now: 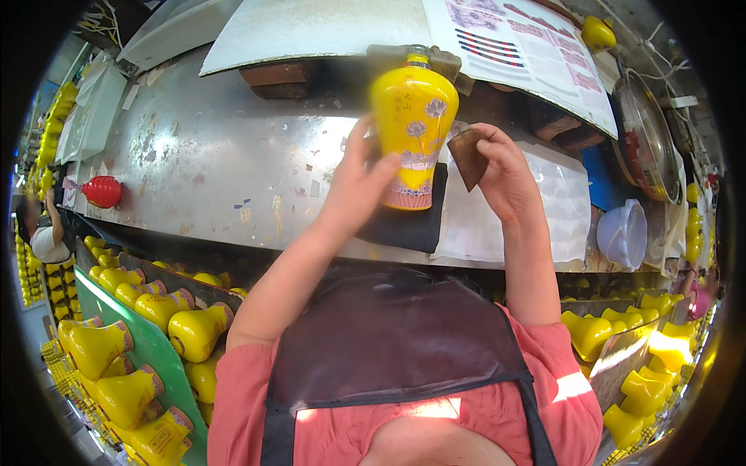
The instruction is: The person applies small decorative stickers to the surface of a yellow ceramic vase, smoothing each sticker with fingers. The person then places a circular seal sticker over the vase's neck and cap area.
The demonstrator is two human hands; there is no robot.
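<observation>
A glossy yellow vase-shaped bottle [404,116] with purple lotus flowers and a patterned base band stands before me. My left hand [361,175] is closed round its lower left side, thumb on the front. Just right of the bottle, my right hand [501,167] pinches a flat brown scraper-like piece [468,159] between thumb and fingers. The piece points down and looks close to the bottle; whether they touch I cannot tell. Under the bottle lies a dark cloth pad [404,229] on the metal table [233,163].
White sheets [513,210] lie right of the pad, near a pale bucket [622,234]. A board with printed sheets [528,58] rests on bricks [278,79] behind. A red round object [102,192] sits far left. Yellow bottles [198,330] fill racks on both sides; people work at both edges.
</observation>
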